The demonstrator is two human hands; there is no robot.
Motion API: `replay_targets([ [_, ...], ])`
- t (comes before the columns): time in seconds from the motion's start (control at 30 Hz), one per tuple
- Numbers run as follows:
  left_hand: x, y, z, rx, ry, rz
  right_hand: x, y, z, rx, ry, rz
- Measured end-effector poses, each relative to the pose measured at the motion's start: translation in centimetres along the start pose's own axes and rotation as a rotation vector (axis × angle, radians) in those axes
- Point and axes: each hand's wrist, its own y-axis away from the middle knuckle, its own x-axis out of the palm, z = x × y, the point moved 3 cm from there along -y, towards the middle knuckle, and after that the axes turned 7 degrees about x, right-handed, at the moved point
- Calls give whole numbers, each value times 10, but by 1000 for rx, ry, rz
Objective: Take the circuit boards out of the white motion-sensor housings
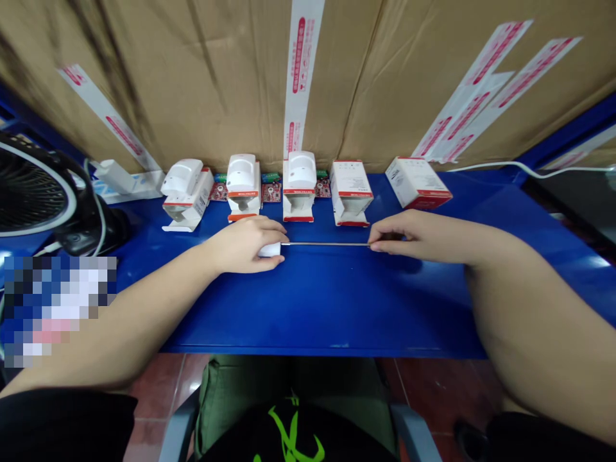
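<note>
Lap: dark garment with green print [289, 433], between grey chair arms [179, 433].
Left hand [240, 245]: fingers [269, 226] curled shut around small white plastic piece [269, 250].
Right hand [414, 236]: fingers [380, 240] pinching far end of thin metal rod [327, 244].
Rod: level between hands, just above blue tabletop [327, 308].
Beyond: row of white sensor housings [240, 176], red circuit boards [272, 192], cardboard [192, 77].

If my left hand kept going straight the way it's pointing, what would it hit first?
Probably the white motion sensor, third from the left; your left hand points forward and rightward, though depth is hard to judge.
</note>
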Motion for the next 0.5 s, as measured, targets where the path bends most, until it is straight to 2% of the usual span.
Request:
replay_targets([
  [0.27, 0, 0, 1, -20, 18, 0, 8, 3, 4, 18, 31, -60],
  [0.5, 0, 0, 1, -10, 24, -6, 8, 1, 3, -33, 87, -4],
])
